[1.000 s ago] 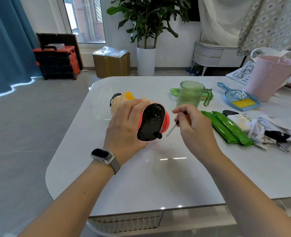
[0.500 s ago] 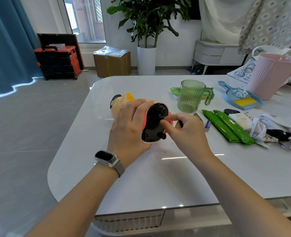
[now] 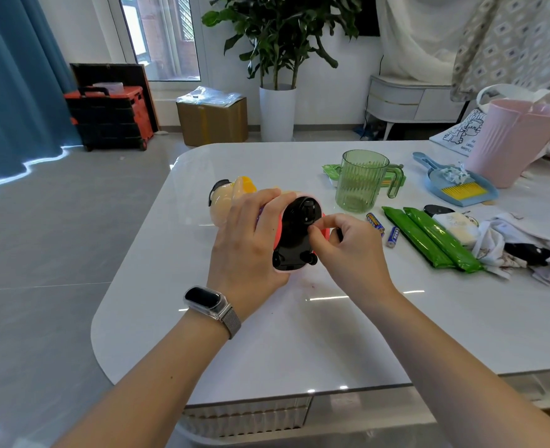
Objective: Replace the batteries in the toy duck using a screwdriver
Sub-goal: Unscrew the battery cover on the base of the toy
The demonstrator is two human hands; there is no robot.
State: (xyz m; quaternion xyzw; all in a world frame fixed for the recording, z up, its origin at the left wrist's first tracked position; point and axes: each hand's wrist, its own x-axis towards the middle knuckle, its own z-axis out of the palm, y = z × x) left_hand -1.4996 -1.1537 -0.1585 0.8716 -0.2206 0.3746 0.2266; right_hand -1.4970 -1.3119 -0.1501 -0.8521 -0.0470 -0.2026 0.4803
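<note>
Beside green cup [image 3: 361,181], batteries [image 3: 383,228]: left hand [image 3: 246,244] grips toy duck [image 3: 294,234]; right hand [image 3: 348,250] pinches its base.

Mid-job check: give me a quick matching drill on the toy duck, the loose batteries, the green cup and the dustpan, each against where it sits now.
Things:
1. toy duck
2. batteries
3. green cup
4. blue dustpan

Places:
A. standing upright behind the batteries
B. beside the pink bin
C. lying on the table left of the green packets
D. held by the left hand, underside up

Pairs: 1-D, 2-C, 3-A, 4-B
</note>
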